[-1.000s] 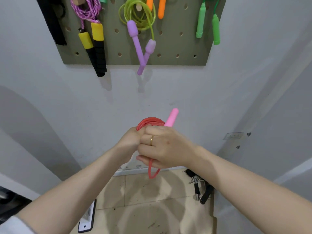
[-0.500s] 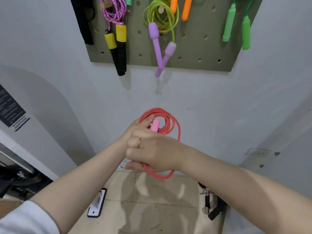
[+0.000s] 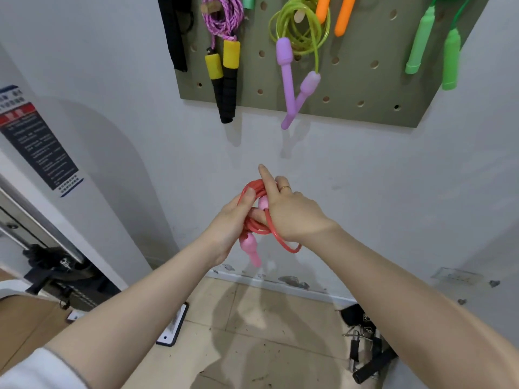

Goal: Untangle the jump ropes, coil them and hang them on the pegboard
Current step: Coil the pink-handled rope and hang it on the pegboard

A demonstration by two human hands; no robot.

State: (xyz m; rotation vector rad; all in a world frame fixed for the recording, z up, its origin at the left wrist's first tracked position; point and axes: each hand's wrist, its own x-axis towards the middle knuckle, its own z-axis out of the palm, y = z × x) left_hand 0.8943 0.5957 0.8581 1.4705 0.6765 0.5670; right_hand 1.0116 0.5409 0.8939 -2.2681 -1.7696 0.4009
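Note:
A red jump rope (image 3: 280, 240) with pink handles is bunched in a coil in front of the wall, below the olive pegboard (image 3: 351, 88). My left hand (image 3: 230, 220) grips the coil from the left, thumb over the strands. My right hand (image 3: 289, 211) holds the coil from the right, its index finger pointing up. One pink handle (image 3: 251, 249) hangs below my left hand; the other pink handle (image 3: 263, 203) shows between my hands. A loop of rope droops under my right wrist.
On the pegboard hang a pink rope with yellow-black handles (image 3: 224, 66), a yellow-green rope with purple handles (image 3: 297, 37), orange handles (image 3: 341, 15), green handles (image 3: 432, 46) and a black strap (image 3: 175, 32). Black gear (image 3: 365, 352) lies on the tiled floor at the right.
The view swung right and up toward the pegboard. The pink handle that stuck up above my hands now hangs below my left hand, and my right index finger has straightened upward.

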